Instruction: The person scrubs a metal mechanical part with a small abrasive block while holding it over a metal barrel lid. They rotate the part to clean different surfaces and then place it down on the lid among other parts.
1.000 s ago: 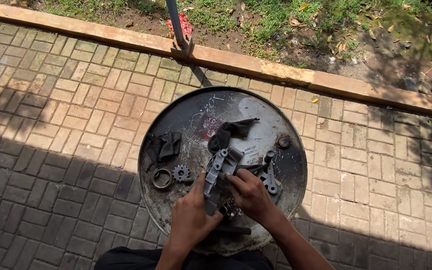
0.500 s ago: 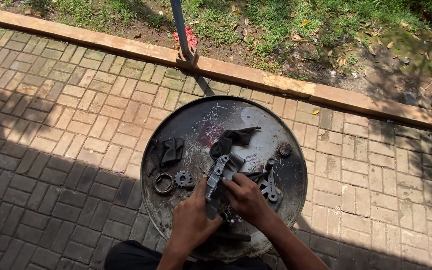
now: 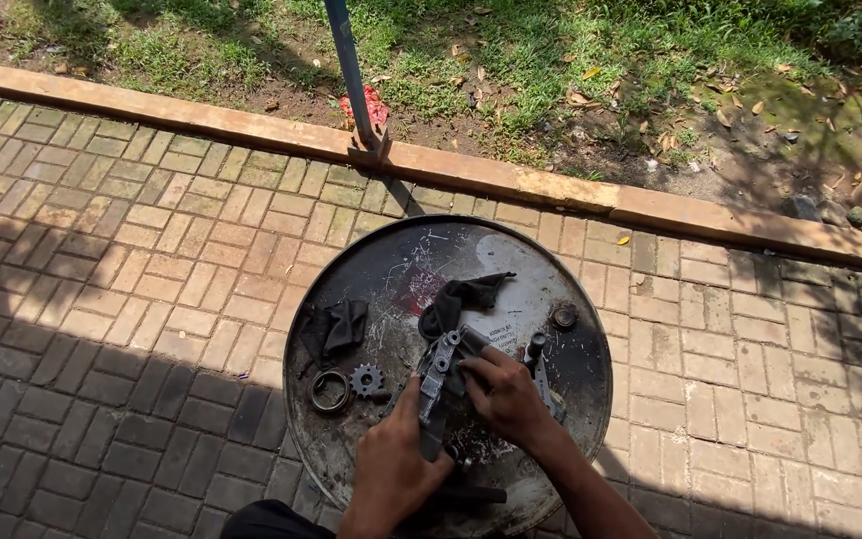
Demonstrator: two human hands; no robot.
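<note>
On top of a round metal drum (image 3: 591,339) I hold a long grey metal part (image 3: 439,384). My left hand (image 3: 391,464) grips its near end from below. My right hand (image 3: 506,394) is wrapped over its upper right side. A dark rag (image 3: 466,296) lies just beyond the part, touching its far end. Left of my hands sit a small toothed sprocket (image 3: 367,380) and a metal ring (image 3: 328,390). Another dark rag (image 3: 336,324) lies at the drum's left. A metal tool (image 3: 539,359) pokes out to the right of my right hand.
A small round cap (image 3: 564,317) sits on the drum's right side. Brick paving (image 3: 132,260) surrounds the drum. A concrete kerb (image 3: 511,180) runs across behind it, with a blue-grey post (image 3: 349,70) standing on it. Grass and dry leaves lie beyond.
The view has shifted slightly, so the drum sits lower in frame. Both hands stay on the grey metal part, with my right hand sliding a little up along it.
</note>
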